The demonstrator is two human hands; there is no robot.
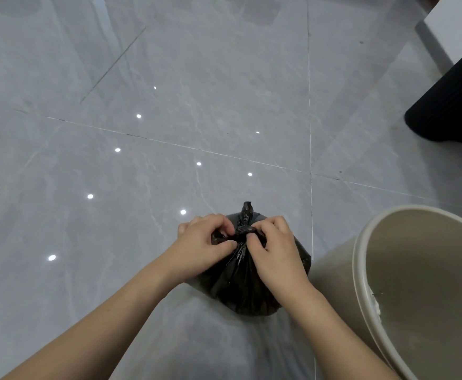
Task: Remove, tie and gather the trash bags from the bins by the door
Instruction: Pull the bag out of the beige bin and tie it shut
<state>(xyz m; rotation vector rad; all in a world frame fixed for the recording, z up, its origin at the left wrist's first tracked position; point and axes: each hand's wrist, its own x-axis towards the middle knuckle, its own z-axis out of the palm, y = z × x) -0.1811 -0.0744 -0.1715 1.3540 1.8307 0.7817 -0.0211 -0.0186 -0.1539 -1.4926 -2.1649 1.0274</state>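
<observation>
Glossy grey tiled floor [169,133] fills the view. An unlined beige bin [416,283] stands right of the black trash bag [240,286] on the tiles. Left hand [205,242] and right hand [276,248] pinch its knot [244,231]; pulling the tails steadily apart should cinch it without tearing.

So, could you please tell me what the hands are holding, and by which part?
Both the left hand and right hand pinch the black plastic trash bag at its knotted neck, one on each side of the knot.
</observation>
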